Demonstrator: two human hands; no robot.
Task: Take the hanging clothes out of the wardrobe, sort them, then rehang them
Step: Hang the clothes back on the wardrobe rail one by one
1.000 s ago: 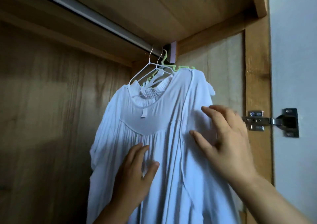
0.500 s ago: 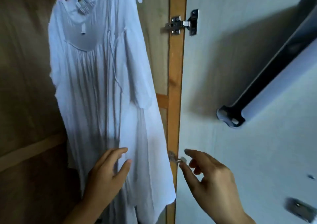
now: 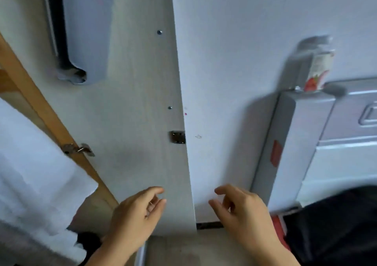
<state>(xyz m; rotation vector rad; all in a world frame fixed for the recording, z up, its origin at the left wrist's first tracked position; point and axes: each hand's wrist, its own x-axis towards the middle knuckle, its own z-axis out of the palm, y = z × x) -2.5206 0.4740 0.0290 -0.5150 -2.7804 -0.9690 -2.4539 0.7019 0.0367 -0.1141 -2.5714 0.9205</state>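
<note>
Pale wall (image 3: 234, 62) and an open white wardrobe door (image 3: 142, 123) fill the view. Nearest, the left hand (image 3: 134, 214) and right hand (image 3: 242, 210) are held loosely curled, nothing gripped. A white garment (image 3: 34, 174) is seen hanging inside the wardrobe at far left. Probably the next garment should be fetched by its hanger, not the cloth.

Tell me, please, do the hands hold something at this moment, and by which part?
Nothing is held. The left hand and the right hand hang loosely curled before the white wardrobe door, apart from the white garment.
</note>
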